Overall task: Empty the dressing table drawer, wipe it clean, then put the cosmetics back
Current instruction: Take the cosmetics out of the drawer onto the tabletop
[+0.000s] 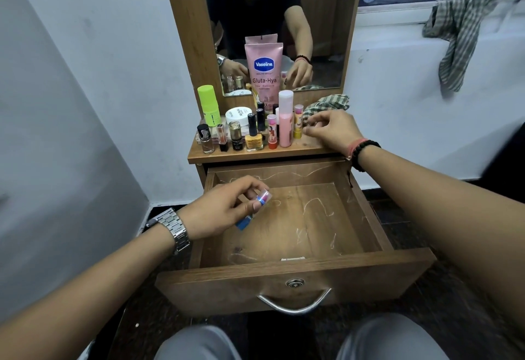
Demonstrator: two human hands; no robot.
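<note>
Nearest me, the pulled-out drawer (295, 246) shows a bare, scratched wooden floor with pale smears. At 9 o'clock over it, my left hand (224, 210) pinches a small blue-and-pink lip balm (260, 200) between curled fingers and thumb. At 1 o'clock, my right hand (332, 131) rests on the tabletop (309, 145), fingers loosely curled and holding nothing, touching the checked cloth (326, 105). Cosmetics crowd the top at 12 o'clock: pink Vaseline tube (264, 72), yellow nail polish (253, 139)
</note>
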